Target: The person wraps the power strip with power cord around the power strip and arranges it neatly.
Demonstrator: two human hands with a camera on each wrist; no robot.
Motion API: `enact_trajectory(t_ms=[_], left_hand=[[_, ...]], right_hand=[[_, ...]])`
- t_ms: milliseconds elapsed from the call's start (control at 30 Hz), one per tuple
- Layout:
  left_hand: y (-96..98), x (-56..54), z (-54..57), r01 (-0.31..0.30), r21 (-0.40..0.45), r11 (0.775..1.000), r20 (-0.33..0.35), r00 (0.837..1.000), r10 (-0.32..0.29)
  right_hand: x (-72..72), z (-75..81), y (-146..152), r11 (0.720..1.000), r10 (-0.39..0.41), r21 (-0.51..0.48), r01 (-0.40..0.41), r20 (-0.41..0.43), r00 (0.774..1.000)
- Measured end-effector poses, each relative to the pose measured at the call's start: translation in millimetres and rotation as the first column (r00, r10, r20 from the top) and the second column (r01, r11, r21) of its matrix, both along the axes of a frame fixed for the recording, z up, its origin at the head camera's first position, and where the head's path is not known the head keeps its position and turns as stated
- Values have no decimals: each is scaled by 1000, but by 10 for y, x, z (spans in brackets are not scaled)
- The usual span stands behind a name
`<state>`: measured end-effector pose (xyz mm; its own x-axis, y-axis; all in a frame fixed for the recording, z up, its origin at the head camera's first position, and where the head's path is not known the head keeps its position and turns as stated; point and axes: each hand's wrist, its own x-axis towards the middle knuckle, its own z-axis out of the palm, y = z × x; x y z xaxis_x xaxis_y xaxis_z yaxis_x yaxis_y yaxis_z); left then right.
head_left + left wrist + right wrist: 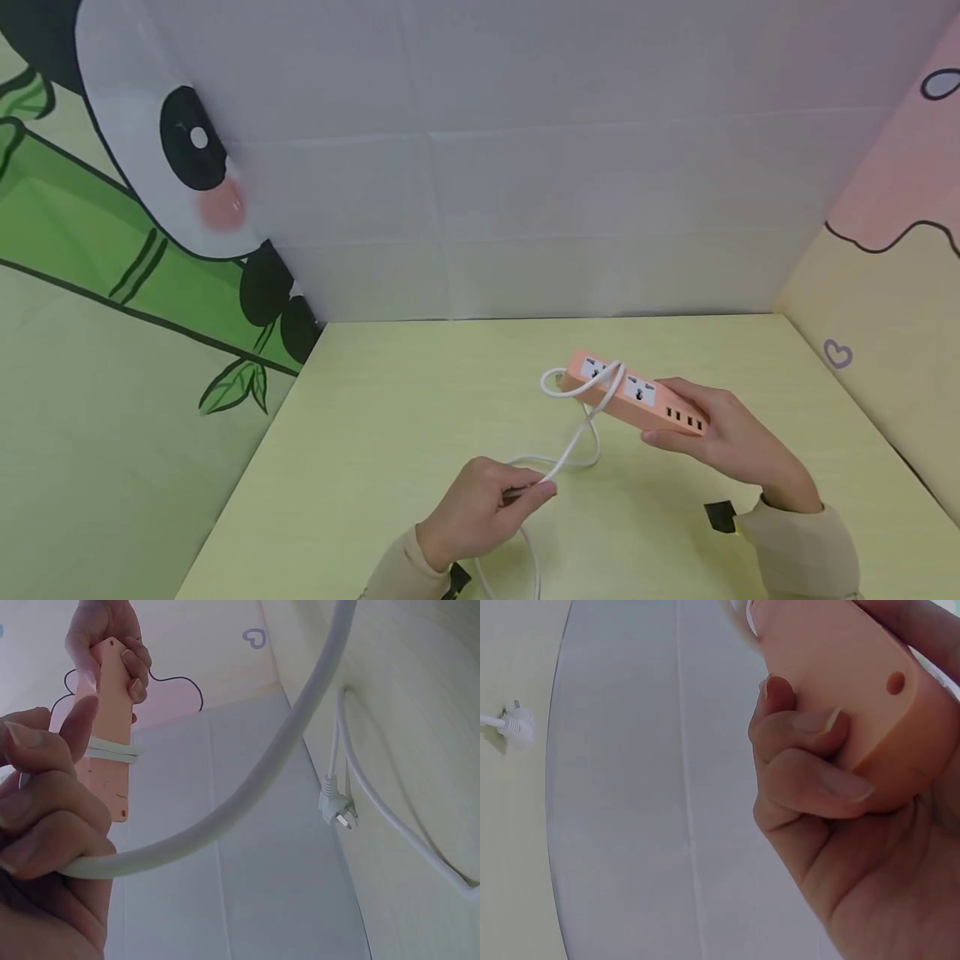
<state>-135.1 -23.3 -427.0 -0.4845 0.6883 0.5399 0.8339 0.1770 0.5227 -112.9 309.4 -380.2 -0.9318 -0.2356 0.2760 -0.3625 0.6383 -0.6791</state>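
Observation:
A pink power strip (645, 414) with white socket panels and several USB ports is held up over the table, tilted. My right hand (738, 433) grips its USB end; in the right wrist view the fingers (817, 784) curl round the strip's underside (829, 671). A white cord (573, 437) loops around the strip's other end. My left hand (491, 508) pinches that cord between thumb and fingers, and in the left wrist view the cord (225, 817) runs out of the curled fingers in a wide arc. The white plug (336, 804) hangs or lies near the tabletop.
The pale yellow table (390, 400) meets a grey-white back wall (510, 208). A green cartoon-printed panel (135, 375) flanks the left side and a pink and yellow one (892, 275) the right. Black tape marks (722, 517) lie beside the sleeves.

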Motion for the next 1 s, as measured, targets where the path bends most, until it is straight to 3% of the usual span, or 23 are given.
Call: enact_trajectory(t_ms=[433,767,1000], left_hand=[[-24,108,111,-43,27,999,-58,997,44],[-44,170,163,-27,49,998,-76,997,31],[-85,241,184,-47,91,995,-88,995,55]], right_hand=[[59,39,-37,1000,-9,3,9,-29,1000],[100,61,-58,1000,-16,5,16,-30,999],[99,65,-78,999,-49,-2,49,11,999]])
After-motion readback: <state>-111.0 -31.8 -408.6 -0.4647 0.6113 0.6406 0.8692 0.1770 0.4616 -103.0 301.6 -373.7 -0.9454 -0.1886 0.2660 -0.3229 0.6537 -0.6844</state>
